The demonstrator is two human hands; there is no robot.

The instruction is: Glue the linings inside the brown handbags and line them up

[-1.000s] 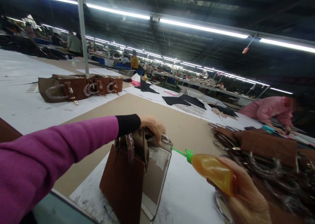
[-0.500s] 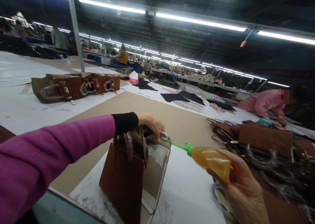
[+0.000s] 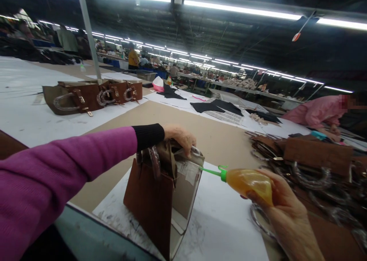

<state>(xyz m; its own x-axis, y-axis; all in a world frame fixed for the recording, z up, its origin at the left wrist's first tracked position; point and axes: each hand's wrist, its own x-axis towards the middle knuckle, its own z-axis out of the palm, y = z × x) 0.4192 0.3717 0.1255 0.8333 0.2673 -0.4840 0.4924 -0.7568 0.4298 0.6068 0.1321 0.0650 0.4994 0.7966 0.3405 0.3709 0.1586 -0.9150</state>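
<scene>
A brown handbag [image 3: 150, 199] stands on the white sheet in front of me, its side open onto a pale inner lining. My left hand [image 3: 182, 137] reaches over the top and grips the bag's upper edge, with the fingertips partly hidden. My right hand [image 3: 282, 203] is wrapped round a squeeze bottle [image 3: 249, 180] of amber liquid with a green nozzle. The bottle lies nearly level, and its nozzle tip meets the bag's open side edge, just below my left fingers. Plastic film covers the bag's handle [image 3: 155, 162].
More brown bags with wrapped handles [image 3: 318, 157] are piled at the right. Several finished-looking bags [image 3: 91, 96] stand at the left by a metal pole [image 3: 89, 35]. Black cut pieces [image 3: 208, 107] lie farther back. A co-worker in pink [image 3: 315, 111] leans over the table at far right.
The nozzle tip has shifted slightly down along the bag's side edge, away from my left fingers. The whole view has swung a little, so the bag and both hands appear slightly farther right.
</scene>
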